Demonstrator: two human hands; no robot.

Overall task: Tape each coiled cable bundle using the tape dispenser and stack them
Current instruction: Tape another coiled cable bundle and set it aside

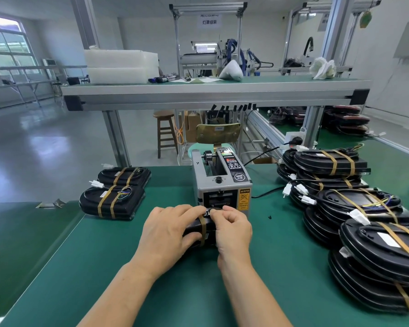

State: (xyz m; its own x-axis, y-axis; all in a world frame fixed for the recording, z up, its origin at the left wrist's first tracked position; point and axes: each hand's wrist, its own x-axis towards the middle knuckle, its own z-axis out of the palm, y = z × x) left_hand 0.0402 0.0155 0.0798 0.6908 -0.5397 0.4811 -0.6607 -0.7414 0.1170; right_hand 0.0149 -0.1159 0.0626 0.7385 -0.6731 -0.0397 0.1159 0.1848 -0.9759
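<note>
A black cable bundle lies on the green table just in front of the grey tape dispenser. A strip of tan tape runs over the bundle. My left hand grips the bundle from the left, thumb against its near side. My right hand holds its right side, fingertips pinching at the tape's far end near the dispenser's outlet. Most of the bundle is hidden under both hands. Two taped bundles lie at the left.
A large pile of black bundles with tan tape and white connectors fills the right side of the table. The dispenser's black power cord trails right. A raised shelf spans the back, and the table's left edge drops off.
</note>
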